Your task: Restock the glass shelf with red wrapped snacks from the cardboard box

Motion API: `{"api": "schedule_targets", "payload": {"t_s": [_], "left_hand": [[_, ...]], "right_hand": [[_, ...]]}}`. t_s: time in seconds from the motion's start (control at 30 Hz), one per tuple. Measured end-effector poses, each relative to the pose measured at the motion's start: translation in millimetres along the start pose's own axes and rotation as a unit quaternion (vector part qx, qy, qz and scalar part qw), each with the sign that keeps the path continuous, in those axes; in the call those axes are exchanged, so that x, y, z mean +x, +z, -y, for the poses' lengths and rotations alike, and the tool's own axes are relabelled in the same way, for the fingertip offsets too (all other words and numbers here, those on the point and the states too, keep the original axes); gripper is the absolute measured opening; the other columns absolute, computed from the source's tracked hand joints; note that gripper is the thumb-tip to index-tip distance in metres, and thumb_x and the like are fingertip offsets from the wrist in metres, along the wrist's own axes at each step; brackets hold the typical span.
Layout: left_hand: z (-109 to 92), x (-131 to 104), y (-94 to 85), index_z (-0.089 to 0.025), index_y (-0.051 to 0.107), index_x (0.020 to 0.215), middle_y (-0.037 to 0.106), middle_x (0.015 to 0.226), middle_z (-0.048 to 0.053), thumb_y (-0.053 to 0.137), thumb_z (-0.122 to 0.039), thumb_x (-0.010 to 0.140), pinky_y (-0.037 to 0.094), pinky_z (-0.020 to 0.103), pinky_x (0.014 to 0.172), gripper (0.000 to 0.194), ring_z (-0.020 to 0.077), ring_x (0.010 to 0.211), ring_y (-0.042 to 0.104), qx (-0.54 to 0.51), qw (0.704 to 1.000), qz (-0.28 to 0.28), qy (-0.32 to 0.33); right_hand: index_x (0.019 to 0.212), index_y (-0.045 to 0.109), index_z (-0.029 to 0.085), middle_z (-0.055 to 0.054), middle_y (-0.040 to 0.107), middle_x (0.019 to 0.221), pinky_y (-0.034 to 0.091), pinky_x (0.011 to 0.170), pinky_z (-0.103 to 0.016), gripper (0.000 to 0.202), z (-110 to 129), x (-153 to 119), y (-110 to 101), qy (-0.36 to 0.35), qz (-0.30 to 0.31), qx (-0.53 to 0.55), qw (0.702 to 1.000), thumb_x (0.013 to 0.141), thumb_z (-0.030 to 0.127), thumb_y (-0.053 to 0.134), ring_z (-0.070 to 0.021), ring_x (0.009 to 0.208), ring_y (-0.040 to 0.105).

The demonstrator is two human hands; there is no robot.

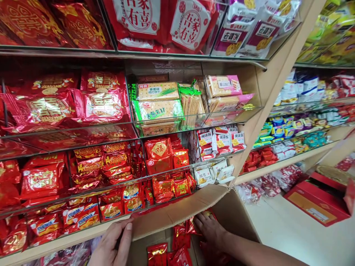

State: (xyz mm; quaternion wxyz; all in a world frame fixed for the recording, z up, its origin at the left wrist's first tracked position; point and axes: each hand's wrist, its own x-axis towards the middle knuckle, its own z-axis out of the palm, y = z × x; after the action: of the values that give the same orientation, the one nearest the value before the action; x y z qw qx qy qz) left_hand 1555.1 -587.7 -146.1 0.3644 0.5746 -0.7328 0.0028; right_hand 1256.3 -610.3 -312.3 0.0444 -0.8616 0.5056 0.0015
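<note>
An open cardboard box (pixel 177 214) stands at the bottom centre, against the lowest shelf, with red and gold packets (pixel 157 254) inside. My left hand (pixel 113 240) is at the box's left side, its curled fingers and thumb by the edge of the raised flap. Inside the box, on the right, my right hand (pixel 209 227) lies over red packets, its fingers reaching toward the far wall. Its fingertips are partly hidden among the packets, so whether one is gripped is unclear.
Shelves with clear dividers hold red packets (pixel 41 181), green-edged crackers (pixel 159 111) and white packets (pixel 205 175). More stocked shelves (pixel 288 159) run along the right. A red carton (pixel 318 201) and plastic-wrapped goods (pixel 269 183) lie on the floor at right.
</note>
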Motion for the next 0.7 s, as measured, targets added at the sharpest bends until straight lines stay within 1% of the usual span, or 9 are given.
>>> {"api": "schedule_targets", "payload": {"t_s": [0.1, 0.27, 0.37, 0.43, 0.47, 0.5, 0.57, 0.63, 0.7], "left_hand": [[2.2, -0.2, 1.1, -0.022, 0.061, 0.08, 0.07, 0.08, 0.004, 0.047, -0.041, 0.079, 0.05, 0.024, 0.068, 0.023, 0.0192, 0.074, 0.066, -0.008, 1.0, 0.011, -0.007], [-3.9, -0.3, -1.6, -0.022, 0.061, 0.082, 0.067, 0.08, 0.004, 0.048, -0.041, 0.079, 0.048, 0.028, 0.068, 0.024, 0.0204, 0.074, 0.063, -0.034, 0.997, 0.034, -0.055], [-20.5, -9.1, -4.6, -0.022, 0.061, 0.09, 0.065, 0.089, 0.006, 0.051, -0.035, 0.079, 0.046, 0.032, 0.079, 0.02, 0.0221, 0.086, 0.061, -0.042, 0.995, -0.056, -0.077], [-36.1, -21.6, -2.7, -0.023, 0.059, 0.094, 0.063, 0.094, 0.005, 0.054, -0.025, 0.077, 0.042, 0.036, 0.089, 0.018, 0.0225, 0.095, 0.058, -0.077, 0.99, -0.116, -0.026], [-44.7, -29.2, 0.7, -0.024, 0.059, 0.096, 0.062, 0.096, 0.005, 0.055, -0.02, 0.076, 0.041, 0.036, 0.091, 0.021, 0.022, 0.097, 0.057, -0.106, 0.989, -0.106, 0.005], [-53.7, -37.1, 5.7, -0.026, 0.057, 0.1, 0.062, 0.099, 0.004, 0.056, -0.018, 0.075, 0.041, 0.035, 0.091, 0.026, 0.0214, 0.098, 0.056, -0.14, 0.988, -0.065, 0.026], [-71.4, -51.1, 19.7, -0.029, 0.05, 0.115, 0.058, 0.112, 0.005, 0.059, -0.02, 0.074, 0.045, 0.033, 0.088, 0.043, 0.0214, 0.102, 0.056, -0.212, 0.974, 0.083, 0.015], [-86.0, -59.1, 34.8, -0.029, 0.038, 0.129, 0.051, 0.126, 0.008, 0.065, -0.026, 0.071, 0.046, 0.034, 0.089, 0.063, 0.0243, 0.108, 0.054, -0.284, 0.932, 0.225, -0.032], [-95.2, -59.7, 45.3, -0.027, 0.041, 0.129, 0.054, 0.126, 0.008, 0.063, -0.031, 0.073, 0.045, 0.036, 0.091, 0.06, 0.0255, 0.108, 0.055, -0.344, 0.882, 0.313, -0.074]], "right_hand": [[0.131, 0.037, 0.015, -0.019, 0.047, 0.125, 0.041, 0.088, -0.047, 0.095, -11.2, 8.4, -7.2, 0.051, 0.07, 0.019, 0.996, 0.046, 0.028, 0.077, -0.0358, 0.11, 0.045], [0.125, 0.042, 0.008, -0.021, 0.052, 0.117, 0.039, 0.087, -0.046, 0.084, -15.4, 3.1, -29.0, 0.122, 0.064, 0.062, 0.989, 0.05, 0.022, 0.076, -0.0354, 0.107, 0.044], [0.126, 0.04, 0.006, -0.019, 0.053, 0.114, 0.037, 0.091, -0.044, 0.079, -13.1, -17.8, -47.8, 0.114, 0.05, 0.089, 0.988, 0.058, 0.028, 0.073, -0.0325, 0.106, 0.045], [0.128, 0.036, 0.009, -0.016, 0.051, 0.118, 0.036, 0.093, -0.041, 0.084, -4.4, -35.7, -68.4, 0.112, 0.009, 0.166, 0.98, 0.058, 0.037, 0.073, -0.0302, 0.108, 0.044], [0.127, 0.036, 0.012, -0.014, 0.05, 0.119, 0.037, 0.093, -0.039, 0.084, 2.5, -43.9, -80.4, 0.113, -0.022, 0.236, 0.965, 0.058, 0.041, 0.073, -0.0283, 0.108, 0.044], [0.125, 0.036, 0.015, -0.011, 0.051, 0.117, 0.039, 0.09, -0.037, 0.081, 10.7, -51.0, -92.7, 0.117, -0.053, 0.323, 0.938, 0.059, 0.045, 0.071, -0.026, 0.106, 0.047], [0.117, 0.042, 0.021, -0.007, 0.056, 0.108, 0.044, 0.08, -0.033, 0.063, 28.8, -60.5, -115.2, 0.134, -0.093, 0.496, 0.853, 0.066, 0.052, 0.064, -0.0209, 0.095, 0.053], [0.107, 0.046, 0.022, -0.004, 0.058, 0.094, 0.046, 0.067, -0.028, 0.05, 44.3, -63.6, -131.5, 0.145, -0.089, 0.595, 0.785, 0.072, 0.056, 0.055, -0.0164, 0.079, 0.055], [0.104, 0.049, 0.021, -0.003, 0.056, 0.09, 0.044, 0.06, -0.026, 0.047, 52.5, -62.3, -141.2, 0.133, -0.085, 0.614, 0.773, 0.074, 0.057, 0.052, -0.0142, 0.071, 0.053]]}}
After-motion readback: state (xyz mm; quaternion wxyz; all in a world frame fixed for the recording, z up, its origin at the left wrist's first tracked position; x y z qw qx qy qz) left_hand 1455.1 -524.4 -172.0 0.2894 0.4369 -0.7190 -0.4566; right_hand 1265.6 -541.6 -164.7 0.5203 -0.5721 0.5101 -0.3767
